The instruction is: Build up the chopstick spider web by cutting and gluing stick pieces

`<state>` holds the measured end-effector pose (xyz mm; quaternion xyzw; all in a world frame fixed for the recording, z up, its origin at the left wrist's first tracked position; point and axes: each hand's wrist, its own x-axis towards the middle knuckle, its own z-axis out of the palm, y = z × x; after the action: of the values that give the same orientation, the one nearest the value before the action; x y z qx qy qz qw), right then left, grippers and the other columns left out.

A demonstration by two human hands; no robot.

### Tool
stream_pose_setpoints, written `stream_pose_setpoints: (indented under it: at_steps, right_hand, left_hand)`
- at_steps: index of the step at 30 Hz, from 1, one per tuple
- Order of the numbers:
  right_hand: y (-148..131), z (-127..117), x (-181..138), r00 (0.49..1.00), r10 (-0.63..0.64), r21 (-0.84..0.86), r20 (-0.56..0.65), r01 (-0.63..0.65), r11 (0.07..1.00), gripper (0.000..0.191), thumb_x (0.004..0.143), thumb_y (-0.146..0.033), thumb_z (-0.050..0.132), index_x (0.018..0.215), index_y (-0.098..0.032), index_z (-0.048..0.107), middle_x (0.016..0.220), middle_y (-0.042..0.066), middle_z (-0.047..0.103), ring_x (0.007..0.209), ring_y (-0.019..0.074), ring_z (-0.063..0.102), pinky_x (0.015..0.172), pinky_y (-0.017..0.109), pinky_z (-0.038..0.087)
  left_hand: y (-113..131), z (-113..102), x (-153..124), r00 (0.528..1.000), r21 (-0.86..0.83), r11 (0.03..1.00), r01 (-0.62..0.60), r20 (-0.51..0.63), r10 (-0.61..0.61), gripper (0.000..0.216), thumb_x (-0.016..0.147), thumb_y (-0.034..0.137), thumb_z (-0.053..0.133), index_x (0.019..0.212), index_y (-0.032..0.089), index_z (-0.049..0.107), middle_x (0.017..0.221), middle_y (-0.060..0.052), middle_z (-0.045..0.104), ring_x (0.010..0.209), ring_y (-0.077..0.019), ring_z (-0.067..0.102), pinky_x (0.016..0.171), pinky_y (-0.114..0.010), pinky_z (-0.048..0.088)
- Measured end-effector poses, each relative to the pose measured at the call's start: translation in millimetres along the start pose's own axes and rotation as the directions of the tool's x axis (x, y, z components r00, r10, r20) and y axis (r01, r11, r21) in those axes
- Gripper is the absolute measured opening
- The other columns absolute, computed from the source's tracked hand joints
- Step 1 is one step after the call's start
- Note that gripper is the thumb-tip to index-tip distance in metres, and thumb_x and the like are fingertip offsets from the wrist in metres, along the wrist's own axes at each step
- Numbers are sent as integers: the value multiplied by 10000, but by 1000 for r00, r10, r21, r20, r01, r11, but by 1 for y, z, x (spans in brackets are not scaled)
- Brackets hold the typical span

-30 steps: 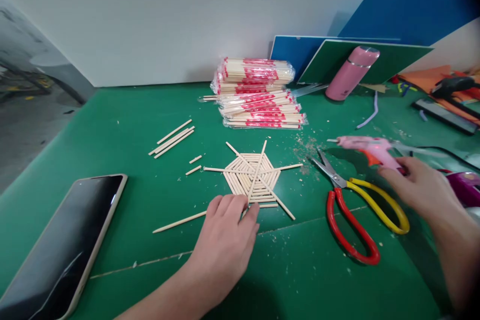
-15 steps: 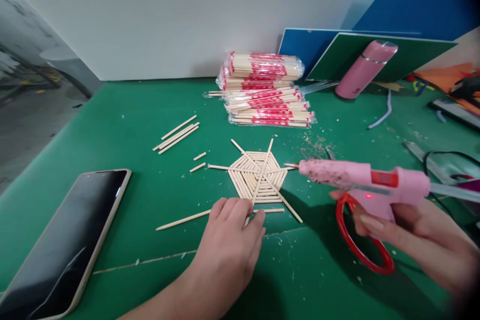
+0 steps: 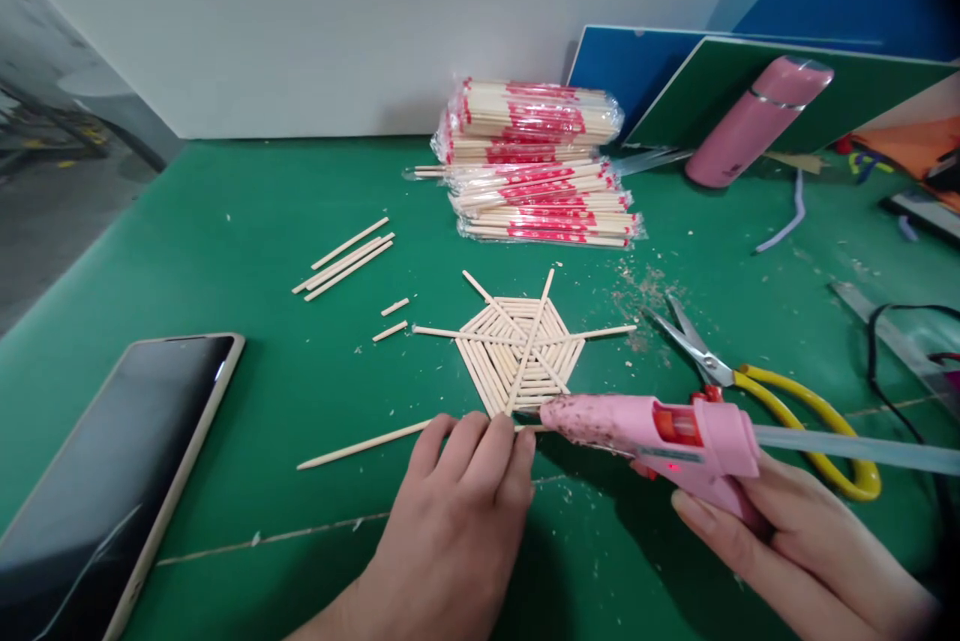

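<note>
A hexagonal web of wooden sticks (image 3: 551,361) lies on the green table, with crossed spokes jutting past its edges. My left hand (image 3: 465,491) is closed on the web's lower end, where the fingers hide the spoke tip. A pink hot glue gun (image 3: 600,426) with a clear glue stick in its back is gripped in my right hand (image 3: 795,531). Its nozzle points left, at the web's lower edge beside my left fingers; whether it touches is hard to tell. A longer pointed stick (image 3: 360,447) runs left from under my left hand.
Scissors (image 3: 795,408) with a yellow handle lie beyond the glue gun. Cut sticks (image 3: 345,266) and two short bits (image 3: 391,331) are left of the web. A phone (image 3: 127,481) lies at left. Wrapped chopstick bundles (image 3: 540,166) and a pink flask (image 3: 757,121) stand behind.
The glue gun has moved left and down, bringing its nozzle from the web's right spoke to its lower edge. The scissors' yellow handle now shows. My left hand stays at the lower spoke.
</note>
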<state>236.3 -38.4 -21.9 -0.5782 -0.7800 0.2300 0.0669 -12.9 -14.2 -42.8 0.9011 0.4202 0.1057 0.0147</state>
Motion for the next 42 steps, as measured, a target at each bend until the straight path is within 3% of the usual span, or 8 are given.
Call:
stream_pose_setpoints:
  at_steps: [4, 12, 25, 42]
  right_hand:
    - [12, 5, 0, 997, -43, -37, 63, 46, 998, 479, 833, -345, 443, 1296, -285, 337, 1191, 36, 537, 1028, 188, 544, 879, 273, 453]
    - [15, 5, -1, 995, -17, -10, 103, 18, 1000, 476, 841, -349, 432, 1301, -286, 325, 1215, 50, 515, 1037, 192, 534, 879, 297, 458]
    - [6, 4, 1, 996, -8, 60, 89, 3, 998, 375, 842, -334, 434, 1214, -353, 391, 1176, -15, 538, 1032, 169, 532, 889, 294, 451]
    - [-3, -1, 1, 998, 20, 28, 57, -22, 999, 380, 845, -346, 413, 1224, -323, 405, 1180, 8, 538, 970, 196, 565, 865, 338, 468]
  left_hand:
    - [-2, 2, -3, 999, -39, 999, 1, -35, -2, 360, 765, 247, 464, 1116, 171, 478, 1032, -85, 510, 914, -240, 442, 846, -435, 333]
    - [-1, 0, 0, 999, -46, 999, 24, 23, -23, 350, 762, 232, 462, 1107, 176, 483, 1025, -79, 510, 883, -235, 438, 821, -435, 345]
    - [0, -3, 1, 998, -17, 1000, 7, 55, -6, 348, 759, 190, 462, 1105, 161, 498, 1012, -75, 514, 886, -235, 438, 824, -431, 349]
    - [1, -5, 2, 997, -21, 999, 31, 67, -30, 327, 768, 179, 431, 1084, 180, 513, 1001, -69, 528, 884, -224, 450, 818, -424, 364]
